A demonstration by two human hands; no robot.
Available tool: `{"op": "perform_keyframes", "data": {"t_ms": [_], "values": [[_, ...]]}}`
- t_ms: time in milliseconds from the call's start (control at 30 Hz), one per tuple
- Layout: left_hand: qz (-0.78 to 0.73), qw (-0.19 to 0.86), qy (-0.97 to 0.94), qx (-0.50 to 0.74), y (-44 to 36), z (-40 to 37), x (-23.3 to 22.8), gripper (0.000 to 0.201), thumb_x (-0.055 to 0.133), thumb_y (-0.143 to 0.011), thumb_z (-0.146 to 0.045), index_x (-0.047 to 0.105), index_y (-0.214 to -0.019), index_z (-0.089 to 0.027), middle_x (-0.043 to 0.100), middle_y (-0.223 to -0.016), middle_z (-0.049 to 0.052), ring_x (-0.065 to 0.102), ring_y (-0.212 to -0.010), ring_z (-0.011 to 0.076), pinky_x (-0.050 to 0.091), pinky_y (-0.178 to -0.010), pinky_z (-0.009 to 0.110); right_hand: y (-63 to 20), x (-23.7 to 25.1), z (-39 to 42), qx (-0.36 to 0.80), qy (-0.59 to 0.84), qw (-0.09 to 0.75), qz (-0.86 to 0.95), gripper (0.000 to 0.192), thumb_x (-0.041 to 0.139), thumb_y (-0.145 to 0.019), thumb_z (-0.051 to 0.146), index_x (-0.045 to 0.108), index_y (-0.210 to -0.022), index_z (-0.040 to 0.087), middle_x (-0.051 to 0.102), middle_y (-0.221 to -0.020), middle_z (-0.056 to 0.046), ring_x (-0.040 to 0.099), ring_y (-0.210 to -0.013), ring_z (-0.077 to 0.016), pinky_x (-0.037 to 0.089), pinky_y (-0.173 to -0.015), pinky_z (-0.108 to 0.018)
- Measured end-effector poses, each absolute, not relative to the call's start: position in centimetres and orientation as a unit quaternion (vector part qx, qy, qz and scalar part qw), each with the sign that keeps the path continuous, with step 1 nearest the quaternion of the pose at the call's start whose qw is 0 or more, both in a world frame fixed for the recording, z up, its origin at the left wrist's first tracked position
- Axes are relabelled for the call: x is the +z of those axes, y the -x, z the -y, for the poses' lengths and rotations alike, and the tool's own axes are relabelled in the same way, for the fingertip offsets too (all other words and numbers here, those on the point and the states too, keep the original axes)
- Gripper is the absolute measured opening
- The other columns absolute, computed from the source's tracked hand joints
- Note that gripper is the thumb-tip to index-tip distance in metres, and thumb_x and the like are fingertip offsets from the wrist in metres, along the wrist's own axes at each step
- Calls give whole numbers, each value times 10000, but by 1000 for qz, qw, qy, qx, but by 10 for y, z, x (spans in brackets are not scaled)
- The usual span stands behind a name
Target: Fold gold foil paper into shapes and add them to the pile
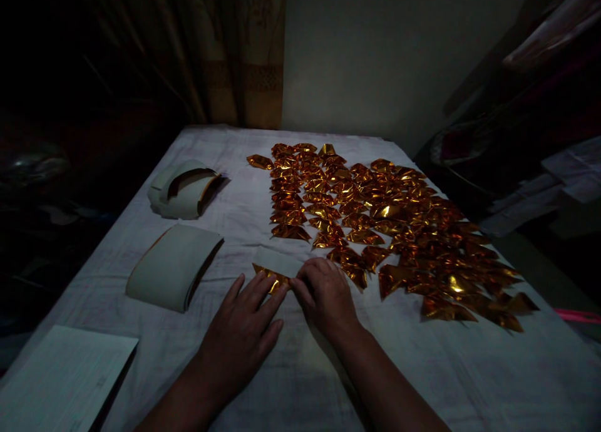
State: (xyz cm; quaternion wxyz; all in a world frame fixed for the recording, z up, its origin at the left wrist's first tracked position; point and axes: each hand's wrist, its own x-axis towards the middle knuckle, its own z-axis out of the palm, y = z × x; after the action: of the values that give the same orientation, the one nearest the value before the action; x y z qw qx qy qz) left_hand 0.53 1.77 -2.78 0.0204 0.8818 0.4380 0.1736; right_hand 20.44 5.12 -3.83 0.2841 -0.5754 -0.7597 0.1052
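Observation:
A sheet of gold foil paper (278,261), pale side up, lies in front of me with its near edge folded over to show a gold strip. My left hand (251,316) rests flat with fingers stretched out, the fingertips on the gold fold. My right hand (327,297) is curled at the right end of the fold, thumb and fingers pinching the paper there. Folded gold foil pieces (323,213) lie in rows just beyond and to the right of my right hand.
Two curved stacks of pale-backed paper, a nearer stack (176,266) and a farther stack (188,188), lie on the left. A pale booklet or pad (70,379) is at the near left corner. White cloth (225,150) covers the table; a curtain (248,56) and wall stand behind.

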Motion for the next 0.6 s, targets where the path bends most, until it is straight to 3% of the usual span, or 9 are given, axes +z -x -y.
{"op": "perform_keyframes", "data": {"t_ms": [600], "values": [[-448,1,-877,173,-10,-19,-24,413,475,-981,-300,536,-1386,-254,594,-1409,74,544,-1298,277,278,-1159,555,-199,-36,-50,96,593,270,752,160,679,-899,294,569,-804,228,605,-836,-22,532,-828,-213,365,-738,-338]]}}
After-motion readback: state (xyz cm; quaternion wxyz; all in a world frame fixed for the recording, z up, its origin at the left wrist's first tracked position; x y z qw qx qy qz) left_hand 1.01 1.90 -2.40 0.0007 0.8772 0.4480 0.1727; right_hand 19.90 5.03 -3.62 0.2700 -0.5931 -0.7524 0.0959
